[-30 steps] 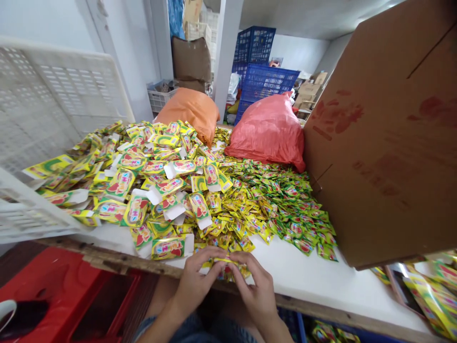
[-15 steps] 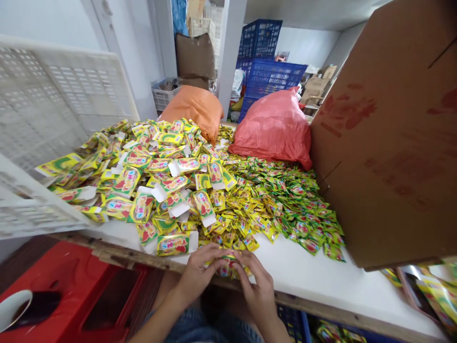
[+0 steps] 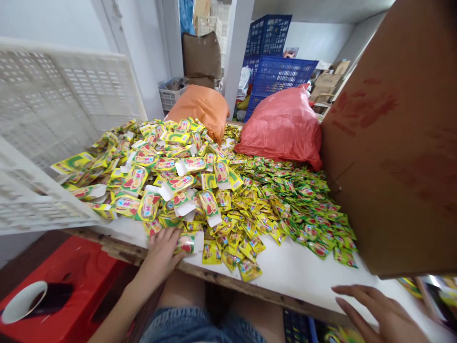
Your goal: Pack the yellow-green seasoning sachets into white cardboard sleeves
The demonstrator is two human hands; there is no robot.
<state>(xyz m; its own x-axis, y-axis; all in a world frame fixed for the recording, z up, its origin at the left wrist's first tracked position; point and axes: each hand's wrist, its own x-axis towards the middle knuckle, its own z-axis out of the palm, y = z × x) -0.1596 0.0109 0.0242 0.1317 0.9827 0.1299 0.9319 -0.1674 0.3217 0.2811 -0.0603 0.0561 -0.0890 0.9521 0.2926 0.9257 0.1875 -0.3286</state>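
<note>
My left hand (image 3: pixel 163 247) is at the table's front edge, its fingers over the left end of a small yellow-green carton (image 3: pixel 187 243) and its thumb on the near side. That carton's white flap points right. Behind it is a heap of similar cartons (image 3: pixel 135 178), several with open flaps. My right hand (image 3: pixel 380 309) is at the lower right, above the table's front edge, fingers apart and holding nothing. Yellow sachets (image 3: pixel 250 269) lie in the middle, and green sachets (image 3: pixel 310 231) spread to their right.
A white plastic crate (image 3: pixel 103 90) stands tilted at the left. A big cardboard box (image 3: pixel 389 190) rises at the right. Orange (image 3: pixel 200 109) and red sacks (image 3: pixel 282 126) sit behind the heap. Beside the table, a red stool (image 3: pixel 71 267) bears a white cup (image 3: pixel 24 302).
My hands have parted from the small packet they held together at the front. The left moved left onto a carton; the right swung right and opened. The view shifted slightly.
</note>
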